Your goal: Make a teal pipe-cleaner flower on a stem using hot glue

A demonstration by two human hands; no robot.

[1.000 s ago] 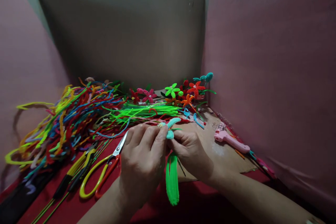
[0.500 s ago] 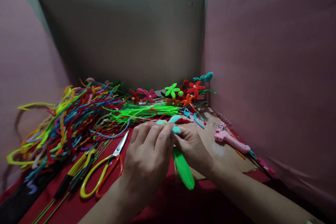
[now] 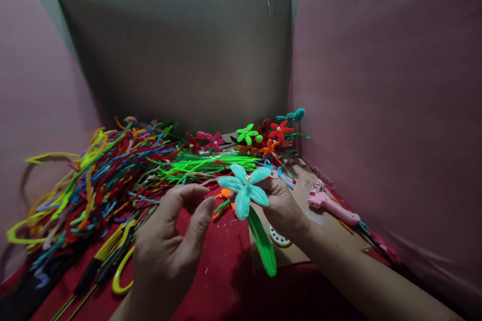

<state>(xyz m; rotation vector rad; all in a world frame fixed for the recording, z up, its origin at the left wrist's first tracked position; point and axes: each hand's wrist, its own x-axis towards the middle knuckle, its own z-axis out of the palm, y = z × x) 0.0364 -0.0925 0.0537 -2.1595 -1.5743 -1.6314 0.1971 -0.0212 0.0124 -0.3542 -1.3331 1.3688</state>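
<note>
A turquoise pipe-cleaner flower (image 3: 243,194) with several petals and a pale centre faces me in the middle of the view. My right hand (image 3: 284,205) is closed on it from behind; the fingertips and the stem are hidden by the petals. Below the flower a long bright green leaf (image 3: 263,245) hangs down at a slant. To the left, my left hand (image 3: 175,241) is apart from the flower, its thumb and forefinger curved with a gap between them and nothing held.
Loose coloured pipe cleaners (image 3: 109,175) pile up at left, near pliers (image 3: 109,251) and yellow-handled scissors (image 3: 122,273) partly behind my left hand. Green stems (image 3: 211,163) and finished flowers (image 3: 280,131) lie at the back. A pink glue gun (image 3: 333,205) rests on cardboard (image 3: 301,251) at right.
My left hand has let go of the flower and drawn back left, its fingers opening. The flower now shows its full face, and orange pieces and a white holed disc have come into view.
</note>
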